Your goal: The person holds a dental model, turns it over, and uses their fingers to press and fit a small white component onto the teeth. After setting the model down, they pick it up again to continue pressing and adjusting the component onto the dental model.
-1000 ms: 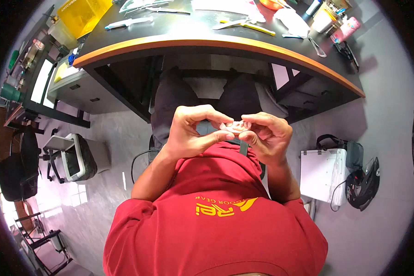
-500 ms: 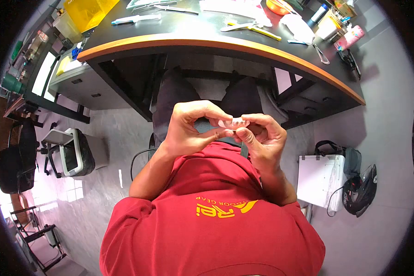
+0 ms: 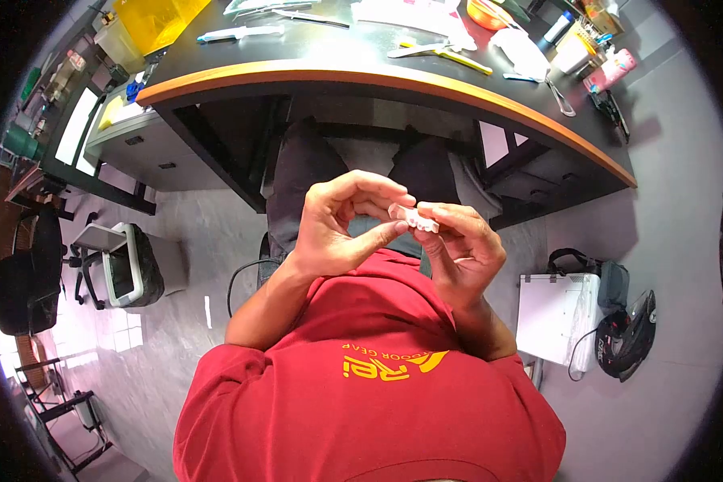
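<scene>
Between my two hands, above my lap, is a small whitish-pink dental cast [image 3: 416, 218] with a curved row of tooth-like bumps. My right hand [image 3: 467, 245] pinches its right end between thumb and fingers. On the other end, the thumb and index finger of my left hand [image 3: 341, 221] close around it, their tips at its edge. The fingertips cover parts of the cast. It is tilted, with its left end higher.
Ahead is a black desk [image 3: 337, 48] with an orange-brown edge. On it lie a blue-and-white tool [image 3: 241, 34], a yellow-handled tool [image 3: 462, 59], an orange bowl [image 3: 488, 14] and a pink bottle [image 3: 610, 71]. A lined bin [image 3: 128, 265] stands left; a white case [image 3: 558, 317] and black helmet [image 3: 625, 337] sit right.
The dental cast has turned in my fingers, its right end now lower and its bumps facing differently. My left fingers have spread a little, and my right hand has shifted slightly.
</scene>
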The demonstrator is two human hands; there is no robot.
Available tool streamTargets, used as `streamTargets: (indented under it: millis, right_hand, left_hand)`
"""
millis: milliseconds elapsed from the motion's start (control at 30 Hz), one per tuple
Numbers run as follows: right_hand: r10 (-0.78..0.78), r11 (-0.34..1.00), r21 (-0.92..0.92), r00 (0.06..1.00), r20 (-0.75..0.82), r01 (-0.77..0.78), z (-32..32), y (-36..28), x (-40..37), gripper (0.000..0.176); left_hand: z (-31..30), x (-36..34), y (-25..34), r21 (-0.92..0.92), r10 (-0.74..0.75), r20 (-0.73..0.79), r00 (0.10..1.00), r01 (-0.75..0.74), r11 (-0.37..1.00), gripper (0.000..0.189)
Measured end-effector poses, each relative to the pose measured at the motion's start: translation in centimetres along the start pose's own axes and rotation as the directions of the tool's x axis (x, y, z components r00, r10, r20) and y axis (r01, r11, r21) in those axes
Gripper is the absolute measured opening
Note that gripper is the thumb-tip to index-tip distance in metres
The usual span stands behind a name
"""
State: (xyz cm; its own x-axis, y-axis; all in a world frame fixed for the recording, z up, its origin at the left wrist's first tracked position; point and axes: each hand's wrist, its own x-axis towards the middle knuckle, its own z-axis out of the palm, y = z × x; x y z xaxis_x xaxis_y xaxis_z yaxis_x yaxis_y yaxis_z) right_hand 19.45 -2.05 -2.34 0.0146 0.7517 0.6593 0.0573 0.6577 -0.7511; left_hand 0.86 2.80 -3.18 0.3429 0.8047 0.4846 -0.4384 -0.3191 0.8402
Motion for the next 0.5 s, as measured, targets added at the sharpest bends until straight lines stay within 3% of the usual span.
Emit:
streamTargets:
  millis: [100, 300, 500]
  right_hand:
    - [-0.059, 0.997, -0.038, 0.998, 0.028, 0.060, 0.0, 0.0, 0.3, 0.025]
    - [-0.127, 0.989, -0.067, 0.988, 0.090, 0.134, -0.2, 0.1, 0.4, 0.025]
    - [-0.128, 0.990, -0.044, 0.980, 0.151, 0.137, -0.4, 0.2, 0.2, 0.028]
  left_hand:
    - [0.0, 0.3, 0.3, -0.039, 0.002, -0.018, 1.000, -0.003, 0.999, 0.042]
    - [-0.7, 0.1, -0.4, -0.327, -0.082, 0.037, 0.996, 0.090, 0.941, 0.033]
    - [-1.4, 0.0, -0.7, -0.352, -0.146, 0.051, 0.988, 0.154, 0.923, 0.024]
